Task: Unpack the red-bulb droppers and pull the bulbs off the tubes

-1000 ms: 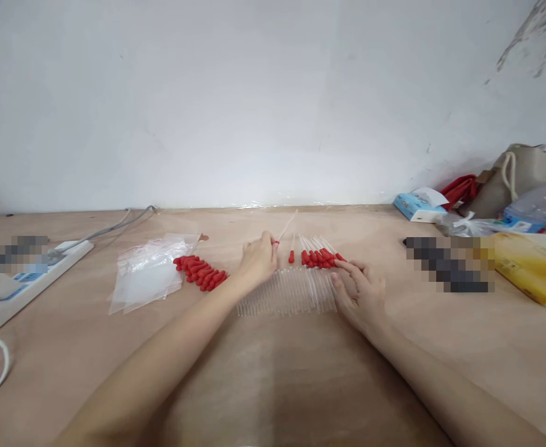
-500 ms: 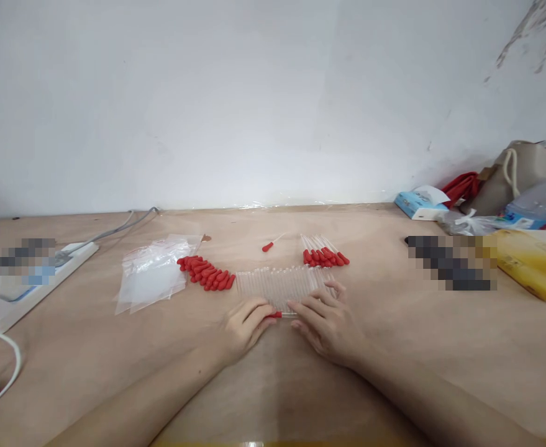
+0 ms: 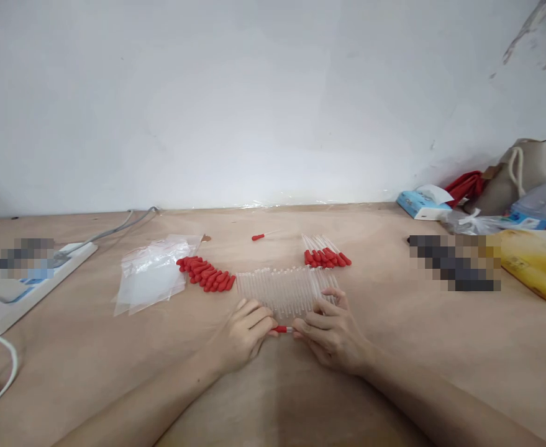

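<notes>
My left hand point(image 3: 248, 329) pinches a red rubber bulb point(image 3: 281, 329) at the front of the table. Into the bulb's right end goes a clear glass dropper tube point(image 3: 290, 329), gripped by the closed fingers of my right hand point(image 3: 333, 332), which hide most of it. Just beyond both hands lies a row of clear glass tubes point(image 3: 277, 288), side by side. Loose red bulbs point(image 3: 206, 274) are heaped to the left of that row. Behind it on the right are several droppers point(image 3: 326, 254) with red bulbs fitted, and a single dropper point(image 3: 258, 237) lies farther back.
Clear plastic bags point(image 3: 154, 279) lie left of the bulbs. A power strip point(image 3: 44, 292) with cables runs along the left. At the right are a blue tissue pack point(image 3: 424, 205), a plastic bottle point(image 3: 543, 202), a yellow package point(image 3: 536, 264) and a blurred dark object point(image 3: 454, 264).
Both hands have drawn slightly toward me with the bulb and tube, and my right fingers have closed up. The single dropper at the back has rolled and turned a little leftward.
</notes>
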